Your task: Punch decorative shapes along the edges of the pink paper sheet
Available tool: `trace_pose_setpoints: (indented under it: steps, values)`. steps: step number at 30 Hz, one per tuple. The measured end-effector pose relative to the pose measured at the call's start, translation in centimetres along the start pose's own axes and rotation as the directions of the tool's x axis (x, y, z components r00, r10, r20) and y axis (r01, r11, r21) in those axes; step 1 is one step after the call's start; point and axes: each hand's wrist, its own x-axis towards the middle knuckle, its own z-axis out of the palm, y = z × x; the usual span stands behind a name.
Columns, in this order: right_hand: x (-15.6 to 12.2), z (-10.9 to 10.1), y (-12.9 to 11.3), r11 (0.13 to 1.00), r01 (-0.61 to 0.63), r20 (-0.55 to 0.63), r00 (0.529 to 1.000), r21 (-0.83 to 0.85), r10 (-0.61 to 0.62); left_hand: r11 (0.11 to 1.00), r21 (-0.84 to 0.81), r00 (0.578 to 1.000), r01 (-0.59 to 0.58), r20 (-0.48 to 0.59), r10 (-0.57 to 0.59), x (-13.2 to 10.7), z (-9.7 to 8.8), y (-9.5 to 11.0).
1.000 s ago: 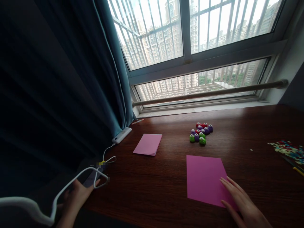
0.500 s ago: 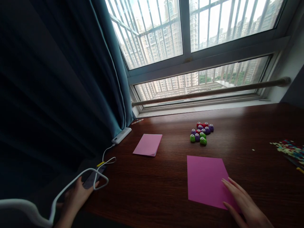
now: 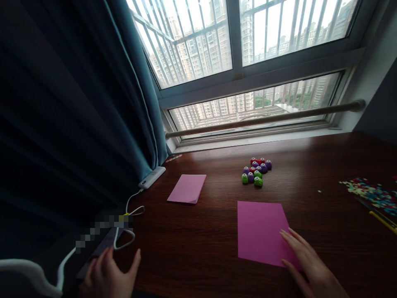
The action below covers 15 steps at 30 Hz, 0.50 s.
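A square magenta sheet of paper (image 3: 260, 231) lies flat on the table. My right hand (image 3: 305, 260) rests on its lower right corner, fingers stretched out over the sheet and thumb apart at the bottom edge. My left hand (image 3: 113, 273) is at the table's front left edge, thumb spread away from the fingers. Its fingertips are beside a dark flat phone-like object (image 3: 107, 242), partly hidden by the hand and blurred squares. I cannot tell whether they touch it.
A stack of pink paper (image 3: 187, 188) lies left of centre. Several red, purple and green eye-topped toys (image 3: 257, 171) cluster behind the magenta sheet. Small coloured pieces (image 3: 372, 192) and a yellow-handled tool (image 3: 383, 221) lie right. A white power bank (image 3: 152, 178) with a white cable (image 3: 128, 203) sits by the curtain.
My left hand has let go of the dark phone-like object and moved right and down, its thumb spreading. My right hand stays on the magenta sheet. The view has shifted slightly right.
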Motion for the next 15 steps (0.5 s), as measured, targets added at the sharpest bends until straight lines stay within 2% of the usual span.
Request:
trace_pose_setpoints:
  steps: [1, 2, 3, 4, 6, 9, 10, 11, 13, 15]
  values:
    - [0.1, -0.1, -0.1, 1.0, -0.002, 0.009, 1.0, -0.008, 0.002, 0.983, -0.1, 0.983, -0.152, -0.117, 0.14, -2.0, 0.1, 1.7]
    - [0.1, -0.2, -0.2, 1.0, 0.0, 0.016, 1.0, -0.016, 0.001, 0.936, -0.183, 0.943, -0.302, -0.199, 0.266, -3.9, 0.1, 3.6]
    - [0.2, -0.3, -0.2, 1.0, 0.004, 0.021, 1.0, -0.023, -0.004, 0.857, -0.252, 0.89, -0.45, -0.211, 0.405, -5.6, 0.2, 5.6]
    - [0.4, -0.4, -0.3, 1.0, 0.012, 0.028, 1.0, -0.027, -0.011, 0.758, -0.319, 0.821, -0.569, -0.167, 0.546, -7.0, 0.2, 7.6]
    - [0.7, -0.6, -0.4, 0.999, 0.034, 0.05, 0.998, -0.027, -0.032, 0.495, -0.391, 0.583, -0.776, -0.146, 0.799, -8.9, -0.1, 11.6]
    - [0.9, -0.7, -0.4, 0.999, 0.053, 0.083, 0.995, -0.012, -0.052, 0.171, -0.332, 0.268, -0.928, -0.271, 0.924, -9.8, -0.6, 16.4]
    - [0.9, -0.7, -0.4, 0.999, 0.053, 0.086, 0.995, -0.006, -0.052, 0.126, -0.302, 0.204, -0.945, -0.245, 0.948, -9.9, -0.7, 17.6]
    - [0.8, -0.6, -0.4, 0.999, 0.051, 0.083, 0.995, 0.001, -0.051, 0.09, -0.273, 0.152, -0.958, -0.213, 0.965, -9.9, -0.8, 18.5]
    - [0.7, -0.5, -0.3, 0.998, 0.054, 0.07, 0.996, 0.014, -0.055, 0.065, -0.23, 0.104, -0.971, -0.162, 0.981, -9.8, -0.6, 19.7]
    - [0.6, -0.6, -0.2, 0.998, 0.066, 0.061, 0.996, 0.022, -0.067, 0.029, -0.195, 0.06, -0.98, -0.156, 0.986, -9.9, 0.0, 20.2]
